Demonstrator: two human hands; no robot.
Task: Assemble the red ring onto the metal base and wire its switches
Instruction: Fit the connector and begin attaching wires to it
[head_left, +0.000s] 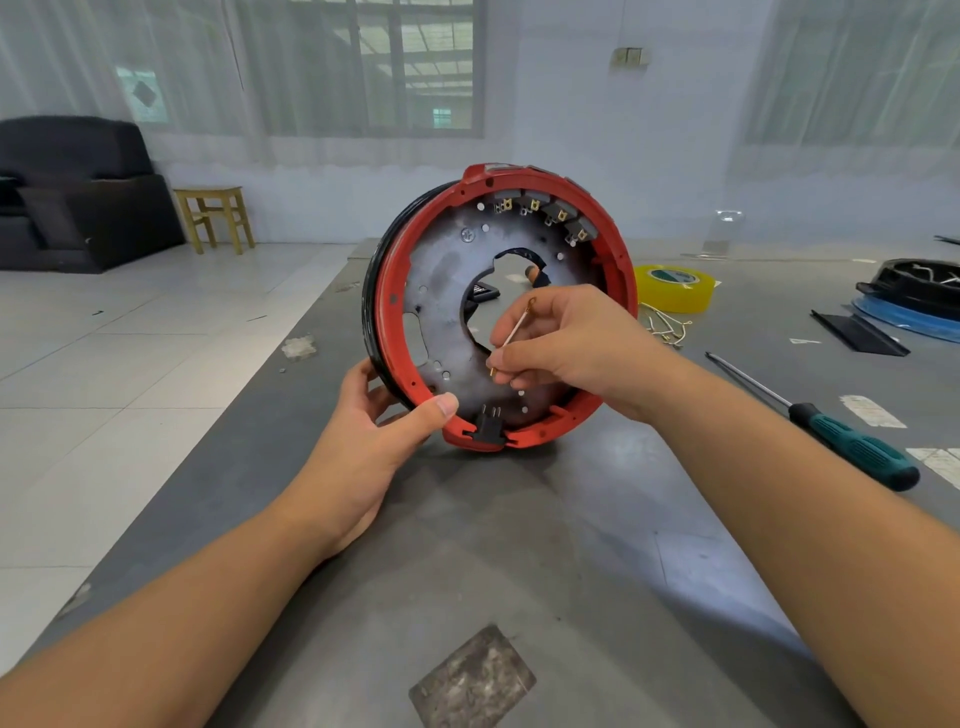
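Red ring (387, 306) sits seated around the metal base (447, 291), and the whole assembly stands on its edge on the grey table (519, 545), tilted slightly with its open face toward the camera. Along the upper inside of the ring sits a row of switches (543, 213) with brass terminals, and a black connector (488, 427) is clipped into the ring's lowest point.

At the lower left, the left hand (379, 431) grips the rim, thumb pressed on the red front edge just beside the black connector and fingers curled behind the black outer band. In front of the base's central cutout, the right hand (563, 340) pinches a short wire (511, 338) between thumb and forefinger; the wire's looped end points up and its brass-tipped lower end lies close against the metal face, well below the switches.

To the right on the table lie a roll of yellow tape (675, 291), a small bundle of loose wires (667, 327) and a green-handled screwdriver (831, 431).
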